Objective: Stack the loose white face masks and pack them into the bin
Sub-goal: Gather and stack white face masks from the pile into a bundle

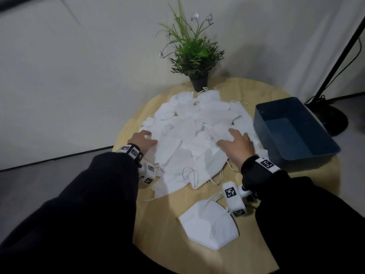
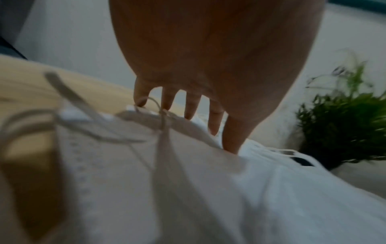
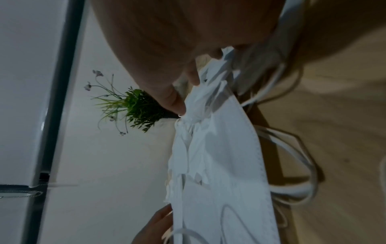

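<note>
Round wooden table [image 1: 308, 196]: potted plant [image 1: 194, 56] behind mask pile [image 1: 197, 135], empty blue bin [image 1: 292, 131] right, single mask [image 1: 209, 226] near; left hand [image 1: 143, 142] and right hand [image 1: 238, 146] spread flat on pile, gripping nothing.

Masks [image 1: 199, 135] of matt white cloth; table [image 1: 167, 244] of smooth pale wood; bin [image 1: 296, 153] of matt blue plastic.

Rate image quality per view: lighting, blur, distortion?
Head view: dim, wide-angle bend, hands' shadows across the mask pile, bin readable. Left wrist view: heavy blur, straps smeared, plant streaked. Right wrist view: dark, rotated sideways, mask edges fairly sharp.
</note>
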A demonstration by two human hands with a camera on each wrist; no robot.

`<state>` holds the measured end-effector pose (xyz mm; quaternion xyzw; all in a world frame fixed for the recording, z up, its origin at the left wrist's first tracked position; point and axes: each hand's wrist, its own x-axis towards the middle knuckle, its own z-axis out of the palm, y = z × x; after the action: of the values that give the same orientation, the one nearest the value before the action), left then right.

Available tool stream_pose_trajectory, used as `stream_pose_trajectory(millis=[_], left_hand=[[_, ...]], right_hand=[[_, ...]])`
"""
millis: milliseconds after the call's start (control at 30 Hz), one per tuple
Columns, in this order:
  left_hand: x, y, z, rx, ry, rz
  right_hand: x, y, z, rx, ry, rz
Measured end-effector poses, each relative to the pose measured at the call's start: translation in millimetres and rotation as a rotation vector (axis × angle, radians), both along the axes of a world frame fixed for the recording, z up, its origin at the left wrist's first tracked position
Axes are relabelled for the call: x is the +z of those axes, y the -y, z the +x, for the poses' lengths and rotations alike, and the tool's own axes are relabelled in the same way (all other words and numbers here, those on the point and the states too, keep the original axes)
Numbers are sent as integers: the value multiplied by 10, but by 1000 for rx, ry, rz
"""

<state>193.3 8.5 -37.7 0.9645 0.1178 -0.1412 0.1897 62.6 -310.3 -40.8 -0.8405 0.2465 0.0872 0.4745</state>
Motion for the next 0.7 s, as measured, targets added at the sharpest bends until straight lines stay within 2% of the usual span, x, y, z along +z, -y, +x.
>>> stream_pose_trajectory(millis=[100,167,233,333,467,567,700], left_hand=[[-81,-20,-34,6,8,-44],[-109,-76,-48,140,37,-151],[-72,-91,-109,258,18,-182],[-7,-13,-195,258,-96,-251],[312,411,-395,247,-198,-414],[298,565,-360,261,-262,-508],[262,714,-367,245,-395,-724]], right_hand=[[-45,-73,-20,153,-56,-51],[-48,-103,-27,197,-40,-30],[-61,-106,-19,230,-39,-29],[-93,-109,-28,350,-82,-147],[-115,-139,-64,433,-88,-271],[-127,-153,-94,445,-55,-351],[-119,-142,-107,468,-16,-353]])
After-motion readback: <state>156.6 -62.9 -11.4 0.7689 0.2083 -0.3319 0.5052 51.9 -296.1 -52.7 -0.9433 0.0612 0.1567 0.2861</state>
